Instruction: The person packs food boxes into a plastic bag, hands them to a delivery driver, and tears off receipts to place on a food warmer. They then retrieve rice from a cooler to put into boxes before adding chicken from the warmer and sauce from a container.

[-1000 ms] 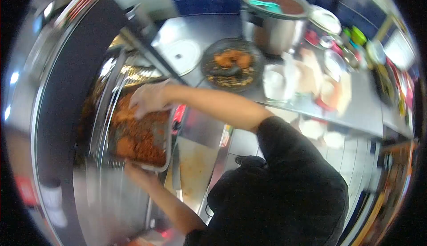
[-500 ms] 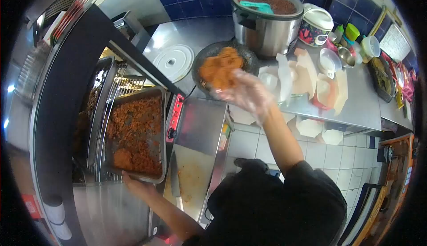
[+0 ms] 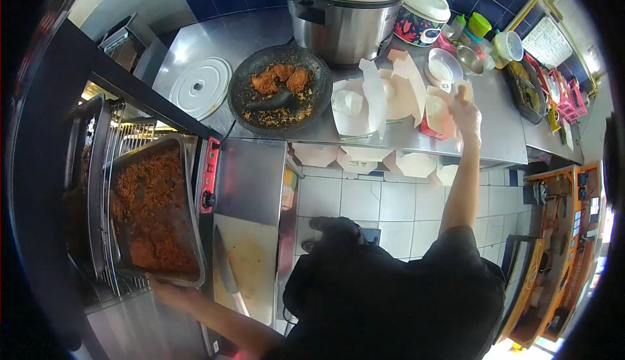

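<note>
My left hand (image 3: 166, 293) grips the near edge of a metal baking tray (image 3: 197, 243), partly out on a rack of the warmer cabinet. Reddish-brown crumbs and one larger fried piece lie in the tray. My right hand (image 3: 466, 120), in a clear plastic glove, is over the counter beside the rightmost open takeout box (image 3: 437, 109); its fingers are too blurred to read. A dark stone mortar (image 3: 234, 86) stands left of the boxes with several fried pieces (image 3: 297, 80), crumbs and a dark pestle (image 3: 270, 103) in it.
A large rice cooker (image 3: 345, 34) with a turquoise scoop stands behind the mortar, its lid (image 3: 200, 86) lying to the left. A knife (image 3: 224, 265) rests on a cutting board (image 3: 254, 256). Bowls (image 3: 444, 67) and a floral cooker (image 3: 420, 18) are at the back right.
My right hand has moved right, from over the mortar to the boxes. The fried pieces it had over the mortar now lie in it. My left hand stays at the tray; the view has shifted.
</note>
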Tool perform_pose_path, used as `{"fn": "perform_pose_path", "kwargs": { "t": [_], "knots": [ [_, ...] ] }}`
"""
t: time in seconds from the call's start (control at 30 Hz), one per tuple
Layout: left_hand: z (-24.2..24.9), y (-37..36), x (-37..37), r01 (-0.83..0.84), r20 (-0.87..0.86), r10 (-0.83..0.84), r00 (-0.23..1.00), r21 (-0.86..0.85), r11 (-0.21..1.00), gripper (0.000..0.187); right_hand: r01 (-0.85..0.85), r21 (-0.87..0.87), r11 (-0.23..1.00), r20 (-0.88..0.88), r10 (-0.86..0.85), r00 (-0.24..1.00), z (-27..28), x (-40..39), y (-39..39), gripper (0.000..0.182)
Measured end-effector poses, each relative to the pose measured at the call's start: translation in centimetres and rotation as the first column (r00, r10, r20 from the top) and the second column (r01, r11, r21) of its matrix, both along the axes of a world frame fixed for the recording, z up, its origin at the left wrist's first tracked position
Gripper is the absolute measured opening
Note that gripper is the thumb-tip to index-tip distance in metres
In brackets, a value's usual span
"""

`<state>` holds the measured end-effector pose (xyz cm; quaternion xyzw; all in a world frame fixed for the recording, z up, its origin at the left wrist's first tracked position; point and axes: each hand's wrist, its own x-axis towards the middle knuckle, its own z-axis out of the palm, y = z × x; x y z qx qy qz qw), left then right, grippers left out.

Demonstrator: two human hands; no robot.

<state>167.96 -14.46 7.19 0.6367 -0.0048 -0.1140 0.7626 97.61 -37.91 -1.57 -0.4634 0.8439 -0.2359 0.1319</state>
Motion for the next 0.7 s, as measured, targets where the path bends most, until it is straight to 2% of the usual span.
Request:
{"fn": "perform_pose_path", "kwargs": {
  "t": [0.03, 0.1, 0.13, 0.2, 0.27, 0.3, 0.33, 0.37, 0.4, 0.43, 0.47, 0.5, 0.53, 0.57, 0.6, 0.63, 0.67, 0.7],
  "knots": [
    [-0.2, 0.0, 0.4, -0.017, 0.005, 0.017, 1.0, -0.001, 1.0, 0.057, -0.008, 0.005, 1.0, -0.007, 0.008, 1.0, -0.9, -0.5, -0.2, 0.053],
    [-0.8, 0.1, 1.6, -0.036, 0.009, 0.036, 0.999, 0.005, 0.999, 0.057, 0.124, 0.205, 0.971, -0.233, -0.075, 0.97, -4.1, -1.3, -0.8, 0.056],
    [-1.4, 0.4, 2.2, -0.025, 0.022, 0.025, 0.999, -0.005, 1.0, 0.057, 0.122, 0.211, 0.97, -0.233, -0.071, 0.97, -6.1, -1.5, -1.1, 0.056],
    [-1.7, 0.5, 2.4, -0.011, 0.037, 0.011, 0.999, -0.011, 1.0, 0.057, 0.1, 0.144, 0.984, -0.454, -0.024, 0.89, -9.5, -1.7, -1.9, 0.054],
    [-1.2, 0.1, 1.7, 0.007, 0.035, -0.005, 0.999, -0.066, 0.998, 0.056, 0.123, 0.188, 0.974, -0.434, -0.03, 0.901, -9.7, -0.5, -2.7, 0.047],
    [-1.2, 0.1, 1.8, -0.001, 0.04, 0.004, 0.999, -0.065, 0.998, 0.056, 0.036, 0.213, 0.976, -0.217, 0.011, 0.976, -9.3, 0.0, -2.8, 0.043],
    [-1.3, 0.2, 2.0, 0.013, 0.019, -0.011, 1.0, -0.079, 0.997, 0.056, -0.059, 0.219, 0.974, 0.013, 0.058, 0.998, -8.4, 0.8, -3.0, 0.042],
    [-1.4, 0.3, 2.2, 0.025, -0.001, -0.025, 1.0, -0.091, 0.996, 0.056, -0.017, 0.194, 0.981, 0.124, -0.007, 0.992, -7.7, 0.9, -3.2, 0.038],
    [-1.4, 0.4, 2.2, 0.009, 0.003, -0.009, 1.0, -0.085, 0.996, 0.056, -0.034, 0.2, 0.979, 0.128, 0.008, 0.992, -8.4, 0.3, -3.2, 0.038],
    [-1.3, 0.2, 2.1, 0.005, 0.014, -0.004, 1.0, -0.053, 0.999, 0.055, -0.09, 0.254, 0.963, -0.076, 0.113, 0.991, -9.5, -1.0, -3.2, 0.029],
    [-1.1, -0.1, 1.8, -0.005, 0.025, 0.006, 1.0, -0.024, 1.0, 0.054, -0.141, 0.311, 0.94, -0.271, 0.229, 0.935, -9.5, -0.9, -3.2, 0.032],
    [-0.7, -0.5, 1.0, 0.048, 0.032, -0.046, 0.998, -0.077, 0.996, 0.05, -0.147, 0.282, 0.948, -0.058, 0.17, 0.984, -9.2, -0.9, -2.9, 0.032],
    [-0.4, -1.3, -0.1, 0.04, 0.003, -0.04, 0.999, -0.042, 0.998, 0.05, -0.165, 0.258, 0.952, 0.167, 0.125, 0.978, -8.5, 0.0, -2.3, 0.034],
    [-0.1, -1.9, -0.6, 0.011, -0.018, -0.011, 1.0, -0.011, 1.0, 0.049, -0.279, 0.156, 0.948, 0.09, 0.267, 0.959, -11.5, -2.0, -2.6, 0.033],
    [-2.0, -1.9, 0.5, 0.022, 0.004, -0.022, 1.0, -0.081, 0.997, 0.047, -0.365, 0.386, 0.847, -0.299, 0.489, 0.82, -7.8, 0.6, -1.6, 0.03],
    [-2.9, -2.6, 0.7, -0.04, 0.088, 0.044, 0.995, -0.044, 0.998, 0.045, -0.222, 0.485, 0.846, -0.445, 0.457, 0.77, -2.8, 6.9, -0.7, 0.028],
    [-1.4, -4.2, -0.7, -0.185, -0.029, 0.185, 0.982, -0.017, 0.983, 0.043, -0.348, 0.391, 0.852, -0.401, 0.498, 0.769, -4.8, 4.9, -1.1, 0.028],
    [-2.7, -4.0, 0.3, -0.101, 0.04, 0.105, 0.994, -0.105, 0.989, 0.039, -0.35, -0.008, 0.937, 0.036, 0.35, 0.936, -12.9, -2.6, -3.1, 0.029]
  ]
}}
